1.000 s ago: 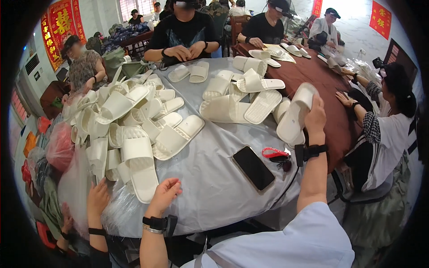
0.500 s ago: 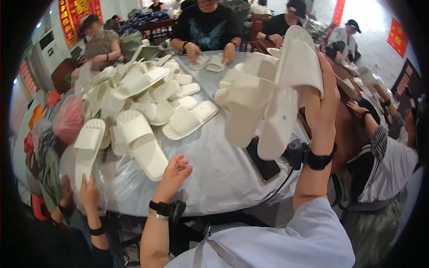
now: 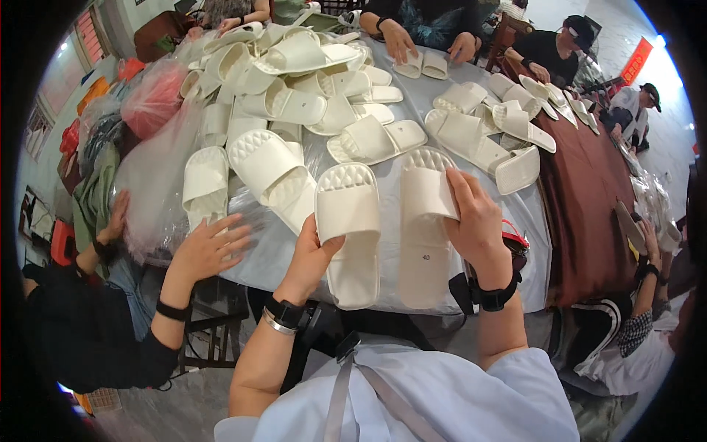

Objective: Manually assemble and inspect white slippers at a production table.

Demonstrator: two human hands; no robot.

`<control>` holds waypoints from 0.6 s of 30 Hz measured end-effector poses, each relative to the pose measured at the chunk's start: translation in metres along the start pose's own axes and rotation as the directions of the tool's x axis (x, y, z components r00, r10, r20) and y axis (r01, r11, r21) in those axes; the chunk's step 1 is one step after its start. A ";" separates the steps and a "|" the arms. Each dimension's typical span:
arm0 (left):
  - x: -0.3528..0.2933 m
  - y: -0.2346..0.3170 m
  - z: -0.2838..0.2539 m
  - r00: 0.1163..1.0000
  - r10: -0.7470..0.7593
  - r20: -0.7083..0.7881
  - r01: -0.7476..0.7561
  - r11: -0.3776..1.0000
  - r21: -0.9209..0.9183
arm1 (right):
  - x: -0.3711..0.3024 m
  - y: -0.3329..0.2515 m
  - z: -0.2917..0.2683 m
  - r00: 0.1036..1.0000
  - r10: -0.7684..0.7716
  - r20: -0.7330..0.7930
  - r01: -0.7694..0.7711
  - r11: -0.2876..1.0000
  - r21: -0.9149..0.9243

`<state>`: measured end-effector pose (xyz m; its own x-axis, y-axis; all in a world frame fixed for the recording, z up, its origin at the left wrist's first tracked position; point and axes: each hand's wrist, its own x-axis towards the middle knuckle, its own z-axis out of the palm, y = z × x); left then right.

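Two cream-white slippers with quilted insoles are held side by side over the near edge of the table, toes away from me. My left hand (image 3: 311, 258) grips the left slipper (image 3: 347, 214) by its outer edge, thumb on the strap side. The right slipper (image 3: 426, 239) is in my right hand (image 3: 477, 221), whose fingers lie over the strap's outer side. Just beyond my left hand, another slipper (image 3: 271, 171) lies tilted at the front of a large heap of slippers (image 3: 294, 55).
At my left, a co-worker's open hand (image 3: 210, 249) is close to a slipper (image 3: 206, 180) beside clear plastic wrap (image 3: 151, 214). Several loose slippers (image 3: 482, 129) lie at the right. Across the table (image 3: 526, 214), another person's hands (image 3: 401, 40) touch a pair. A brown-covered table (image 3: 589, 221) adjoins.
My right hand has come down from a raised position with its slipper. My left hand, empty before, now holds a slipper next to it. The left co-worker's hand has released a slipper.
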<state>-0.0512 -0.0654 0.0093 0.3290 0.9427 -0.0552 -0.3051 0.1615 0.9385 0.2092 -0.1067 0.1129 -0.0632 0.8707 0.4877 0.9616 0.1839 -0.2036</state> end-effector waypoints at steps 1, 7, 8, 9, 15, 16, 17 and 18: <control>-0.003 -0.006 -0.002 1.000 0.016 0.010 -0.016 1.000 -0.006 | -0.005 0.005 0.005 1.000 -0.002 0.013 0.002 1.000 0.003; -0.008 -0.023 -0.002 1.000 -0.010 -0.029 0.008 0.999 -0.044 | -0.026 0.024 0.039 0.974 0.057 0.221 -0.049 0.998 -0.042; -0.007 -0.026 -0.003 0.999 0.000 -0.047 -0.002 0.999 -0.043 | -0.028 0.025 0.040 0.953 0.008 0.303 0.001 1.000 -0.030; -0.007 -0.027 -0.005 0.999 -0.003 -0.050 0.001 0.999 -0.041 | -0.030 0.025 0.041 0.923 -0.041 0.381 0.050 0.999 -0.014; -0.007 -0.026 -0.009 0.991 -0.059 -0.116 0.064 0.997 0.041 | -0.018 0.029 0.027 0.958 -0.124 0.259 0.123 0.992 0.021; -0.008 -0.024 -0.009 0.993 -0.018 -0.116 0.027 0.997 0.078 | -0.016 0.029 0.026 0.960 -0.138 0.243 0.127 0.990 0.059; -0.010 -0.022 -0.008 0.993 0.024 -0.115 -0.010 0.993 0.115 | -0.015 0.028 0.025 0.962 -0.152 0.228 0.133 0.986 0.097; -0.012 -0.020 -0.007 0.993 0.014 -0.120 0.000 0.993 0.116 | -0.016 0.026 0.025 0.966 -0.190 0.174 0.170 0.978 0.124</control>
<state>-0.0550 -0.0782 -0.0112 0.2151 0.9731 -0.0828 -0.1997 0.1268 0.9716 0.2284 -0.1043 0.0792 -0.2906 0.8856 0.3623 0.8963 0.3845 -0.2210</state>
